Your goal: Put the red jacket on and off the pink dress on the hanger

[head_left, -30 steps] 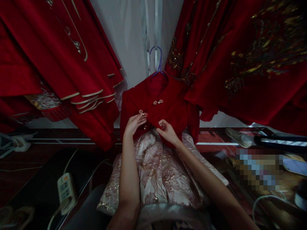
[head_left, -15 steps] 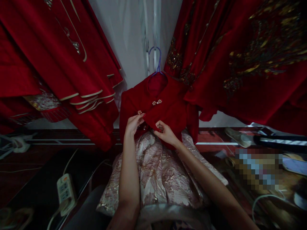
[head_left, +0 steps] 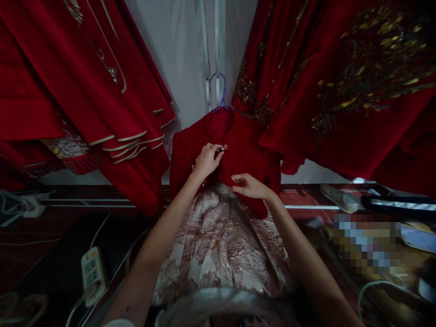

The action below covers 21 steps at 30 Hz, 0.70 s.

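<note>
A short red jacket (head_left: pixel 190 147) hangs in front of me on a purple hanger (head_left: pixel 223 93). On its front sits a beaded flower button (head_left: pixel 225 147). My left hand (head_left: pixel 207 160) is at the upper chest, with thumb and forefinger pinched at this button and partly covering it. Lower down, my right hand (head_left: pixel 251 185) has its fingers curled on the jacket's front panel near the hem. Below the jacket spreads a shiny pale pink brocade skirt (head_left: pixel 218 245) with a leaf pattern.
Red embroidered garments (head_left: pixel 136 104) hang at the left, and more with gold sequins (head_left: pixel 374 68) hang at the right. A white power strip (head_left: pixel 93 274) lies on a black surface at lower left. At right are a shoe (head_left: pixel 337 197) and a phone (head_left: pixel 418 236).
My left hand has moved up and right from the lower front edge to the upper button. My right hand has shifted slightly right, drawing the front panel with it.
</note>
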Tool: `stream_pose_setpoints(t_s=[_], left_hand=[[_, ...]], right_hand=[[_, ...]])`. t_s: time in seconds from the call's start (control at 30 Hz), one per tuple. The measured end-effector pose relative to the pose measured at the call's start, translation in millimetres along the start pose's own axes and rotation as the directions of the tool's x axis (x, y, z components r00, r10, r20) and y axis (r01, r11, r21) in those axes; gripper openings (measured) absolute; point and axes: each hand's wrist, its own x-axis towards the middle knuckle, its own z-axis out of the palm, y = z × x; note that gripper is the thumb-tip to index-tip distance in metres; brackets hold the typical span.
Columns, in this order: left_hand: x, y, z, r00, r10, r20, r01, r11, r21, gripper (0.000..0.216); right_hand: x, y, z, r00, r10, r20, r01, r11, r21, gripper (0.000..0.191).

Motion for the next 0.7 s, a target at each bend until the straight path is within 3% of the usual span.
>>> stream_pose_setpoints(t_s=[0.13, 0.3, 0.47, 0.53, 0.6, 0.67, 0.7], left_hand=[[14.6, 1.5, -12.2, 0.988, 0.134, 0.074, -0.146, 0.969, 0.197, 0.023], [23.0, 0.6, -17.6, 0.925, 0.334, 0.18, -0.37, 0.899, 0.235, 0.02], [23.6, -3.4, -17.7, 0.864, 0.471, 0.178, -0.504, 0.811, 0.296, 0.022], [24.1, -5.7, -16.7, 0.852, 0.497, 0.166, -0.523, 0.787, 0.329, 0.025], [24.5, -7.0, -15.0, 0.872, 0.476, 0.114, -0.484, 0.803, 0.348, 0.026], [23.8, -6.3, -13.4, 0.917, 0.398, 0.032, -0.384, 0.857, 0.343, 0.026], [23.1, -5.3, -13.2, 0.94, 0.34, -0.01, -0.317, 0.887, 0.335, 0.027]], right_hand=[[-5.0, 0.2, -11.3, 0.999, 0.018, 0.031, -0.017, 1.0, -0.025, 0.032], [-8.1, -6.5, -16.1, 1.0, 0.026, 0.016, -0.026, 0.999, 0.036, 0.032], [-13.5, -15.0, -17.0, 0.989, 0.082, 0.124, -0.104, 0.977, 0.184, 0.035], [-8.2, -15.4, -19.8, 0.996, 0.083, 0.011, -0.084, 0.984, 0.159, 0.039], [7.2, -16.1, -24.6, 0.959, 0.074, -0.275, -0.044, 0.993, 0.113, 0.039], [32.5, -19.6, -29.7, 0.811, 0.068, -0.581, -0.003, 0.994, 0.113, 0.039], [47.4, -22.6, -31.5, 0.743, 0.08, -0.664, 0.025, 0.989, 0.147, 0.041]])
